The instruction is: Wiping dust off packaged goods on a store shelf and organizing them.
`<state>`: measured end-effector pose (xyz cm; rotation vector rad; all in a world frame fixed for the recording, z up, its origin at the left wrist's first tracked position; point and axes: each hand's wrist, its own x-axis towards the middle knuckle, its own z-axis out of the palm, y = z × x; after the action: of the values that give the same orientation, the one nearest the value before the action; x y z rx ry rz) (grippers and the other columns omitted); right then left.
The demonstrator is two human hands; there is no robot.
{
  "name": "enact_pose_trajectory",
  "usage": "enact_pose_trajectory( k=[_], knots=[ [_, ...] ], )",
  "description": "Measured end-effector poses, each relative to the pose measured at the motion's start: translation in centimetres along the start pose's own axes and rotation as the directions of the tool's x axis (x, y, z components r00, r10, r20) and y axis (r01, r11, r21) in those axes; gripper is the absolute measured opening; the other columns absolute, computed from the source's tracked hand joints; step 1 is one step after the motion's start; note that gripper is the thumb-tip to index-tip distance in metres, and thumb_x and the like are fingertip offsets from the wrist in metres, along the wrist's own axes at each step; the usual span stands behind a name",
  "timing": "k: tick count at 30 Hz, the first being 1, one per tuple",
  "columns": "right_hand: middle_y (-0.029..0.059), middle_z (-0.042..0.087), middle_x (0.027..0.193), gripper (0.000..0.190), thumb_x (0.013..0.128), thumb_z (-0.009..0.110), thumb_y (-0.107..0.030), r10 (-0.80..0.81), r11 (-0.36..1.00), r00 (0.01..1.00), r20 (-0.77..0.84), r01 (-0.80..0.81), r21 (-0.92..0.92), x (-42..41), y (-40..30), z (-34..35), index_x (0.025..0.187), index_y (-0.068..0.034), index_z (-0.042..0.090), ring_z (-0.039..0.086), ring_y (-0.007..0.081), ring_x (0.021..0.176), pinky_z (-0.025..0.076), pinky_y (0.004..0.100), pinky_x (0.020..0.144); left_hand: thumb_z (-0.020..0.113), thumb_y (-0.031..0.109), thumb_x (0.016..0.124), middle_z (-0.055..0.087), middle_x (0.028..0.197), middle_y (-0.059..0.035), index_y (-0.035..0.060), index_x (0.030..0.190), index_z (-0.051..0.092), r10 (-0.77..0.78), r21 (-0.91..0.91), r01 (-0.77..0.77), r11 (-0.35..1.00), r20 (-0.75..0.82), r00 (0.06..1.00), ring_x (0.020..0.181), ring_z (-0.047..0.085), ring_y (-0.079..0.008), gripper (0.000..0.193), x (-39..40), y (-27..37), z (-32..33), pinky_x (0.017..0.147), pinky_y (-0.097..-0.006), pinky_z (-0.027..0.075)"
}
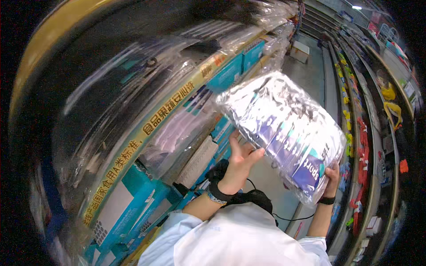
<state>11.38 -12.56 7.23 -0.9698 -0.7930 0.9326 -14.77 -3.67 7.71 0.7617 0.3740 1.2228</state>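
A clear plastic bag of flat packs with purple and teal printing (289, 133) is held up in front of my chest, its wrapping glaring with light. My left hand (241, 159) is at its lower left edge, fingers spread and thumb by the plastic; part of the fingers is behind the bag. My right hand (332, 178) grips its lower right corner, the thumb on the near face. A dark band is on each wrist. Left of the bag, plastic-wrapped pink packs (176, 129) lie on a shelf near teal boxes (226, 73).
A shelf rail with a yellow printed strip (166, 109) runs along my left. Below it stand teal and white boxes (124, 202). Racks with red packaged goods (361, 159) line the right side. Further down the aisle floor (308, 79) sits a white box (299, 52).
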Motion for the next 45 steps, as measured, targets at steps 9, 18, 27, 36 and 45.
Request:
enact_pose_trajectory(
  k=[9, 18, 27, 36, 45],
  knots=[
    [0.0126, 0.059, 0.095, 0.055, 0.059, 0.067, -0.016, 0.031, 0.999, 0.999, 0.026, -0.030, -0.042, -4.3, 0.3, 0.3, 0.105, 0.007, 0.047, 0.060, 0.0211, 0.077, 0.048, 0.0296, 0.068, 0.057, -0.003, 0.074, 0.038, 0.116, -0.0109, 0.0122, 0.126, 0.003, 0.038, 0.080, -0.037, 0.996, -0.011, 0.999, 0.107, 0.039, -0.0182, 0.076, -6.0, -0.3, -1.5, 0.091, -0.0338, 0.032],
    [0.0114, 0.058, 0.097, 0.061, 0.055, 0.070, -0.010, 0.275, 0.961, 0.918, 0.286, -0.267, -0.066, -0.7, 5.2, 3.5, 0.110, 0.004, 0.047, 0.057, 0.0194, 0.084, 0.046, 0.0292, 0.075, 0.056, 0.001, 0.074, 0.030, 0.126, -0.0034, 0.0109, 0.130, 0.012, 0.178, 0.093, -0.158, 0.983, -0.284, 0.942, 0.117, 0.029, -0.0164, 0.072, -12.7, 0.4, -5.6, 0.099, -0.0338, 0.021],
    [0.0094, 0.058, 0.093, 0.052, 0.064, 0.066, -0.015, 0.372, 0.927, 0.795, 0.479, -0.349, -0.140, 2.2, 8.0, 10.1, 0.107, 0.007, 0.047, 0.056, 0.0138, 0.081, 0.044, 0.0239, 0.074, 0.055, 0.003, 0.075, 0.038, 0.122, -0.0042, 0.0067, 0.122, 0.032, -0.109, 0.098, 0.134, 0.986, -0.226, 0.968, 0.114, 0.034, -0.0158, 0.053, -13.0, 0.0, -6.7, 0.097, -0.0323, 0.024],
    [0.0057, 0.057, 0.081, 0.017, 0.077, 0.054, -0.021, 0.272, 0.945, 0.946, -0.175, -0.229, 0.235, 3.3, 3.4, 4.6, 0.083, -0.005, 0.055, 0.056, 0.0157, 0.076, 0.046, 0.0277, 0.071, 0.054, 0.008, 0.079, 0.045, 0.111, -0.0033, 0.0048, 0.116, 0.040, -0.143, 0.285, 0.216, 0.934, -0.256, 0.956, 0.100, 0.042, -0.0132, 0.039, -11.7, -0.6, -6.1, 0.089, -0.0294, 0.031],
    [0.0119, 0.047, 0.118, 0.052, 0.071, 0.062, -0.015, -0.098, 0.802, 0.756, 0.648, 0.446, -0.398, -2.2, 2.3, 13.7, 0.118, -0.003, 0.043, 0.044, 0.0272, 0.110, 0.032, 0.0368, 0.094, 0.054, 0.006, 0.080, 0.049, 0.106, -0.0036, 0.0024, 0.112, 0.044, -0.231, 0.250, 0.261, 0.932, -0.142, 0.963, 0.096, 0.045, -0.0110, 0.033, -13.0, -1.6, -6.2, 0.085, -0.0272, 0.035]
  ],
)
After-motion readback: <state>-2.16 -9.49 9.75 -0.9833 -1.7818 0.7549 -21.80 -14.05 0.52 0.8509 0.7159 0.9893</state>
